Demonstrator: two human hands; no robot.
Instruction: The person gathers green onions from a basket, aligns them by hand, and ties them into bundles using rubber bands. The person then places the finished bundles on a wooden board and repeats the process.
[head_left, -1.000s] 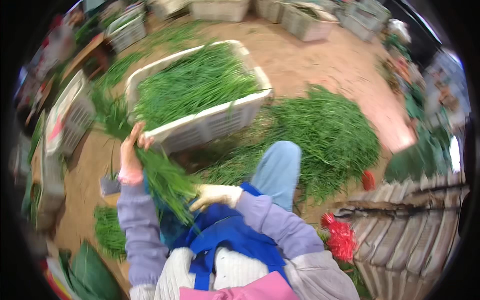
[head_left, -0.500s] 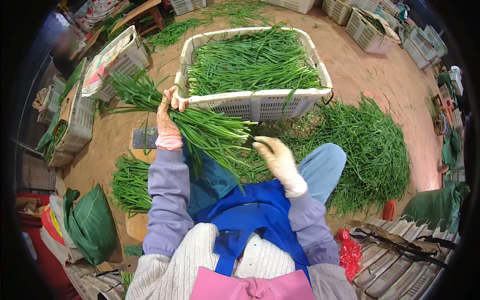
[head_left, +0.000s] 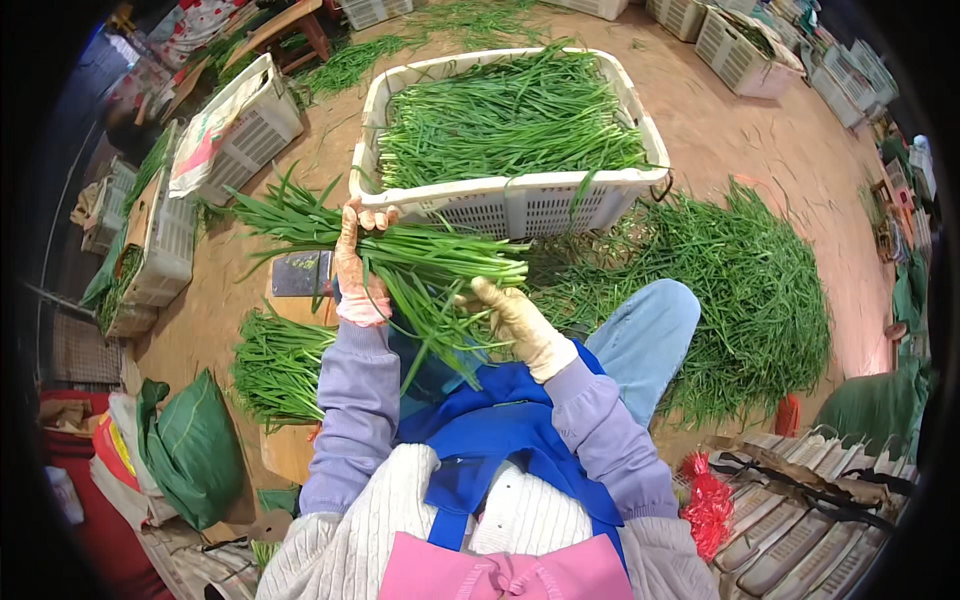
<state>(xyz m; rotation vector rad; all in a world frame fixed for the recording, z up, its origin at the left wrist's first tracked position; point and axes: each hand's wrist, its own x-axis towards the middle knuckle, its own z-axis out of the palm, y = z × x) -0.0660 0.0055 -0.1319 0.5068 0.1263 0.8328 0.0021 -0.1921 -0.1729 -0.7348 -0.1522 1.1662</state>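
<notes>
My left hand (head_left: 359, 255), in a stained glove, is closed around the middle of a bunch of garlic chives (head_left: 440, 256). The leafy tips point left and the pale cut ends point right. Several loose leaves hang from the bunch toward my lap. Just below the pale ends, my gloved right hand (head_left: 520, 325) has its fingers curled in against these hanging leaves. What lies between its fingers is hidden. A second heap of chives (head_left: 280, 368) rests on a wooden board (head_left: 288, 455) beside my left forearm.
Ahead stands a white plastic crate (head_left: 515, 190) filled with chives. A large loose pile of chives (head_left: 745, 310) lies on the floor to the right, past my knee. A phone-like dark slab (head_left: 301, 273) is beside my left wrist. Green sack (head_left: 195, 450) at left; red plastic strands (head_left: 708, 505) at right.
My right hand has moved left and slightly down, from beside the pale ends to the hanging leaves. The dark item seen at its fingers no longer shows. My left hand has shifted slightly right with the bunch.
</notes>
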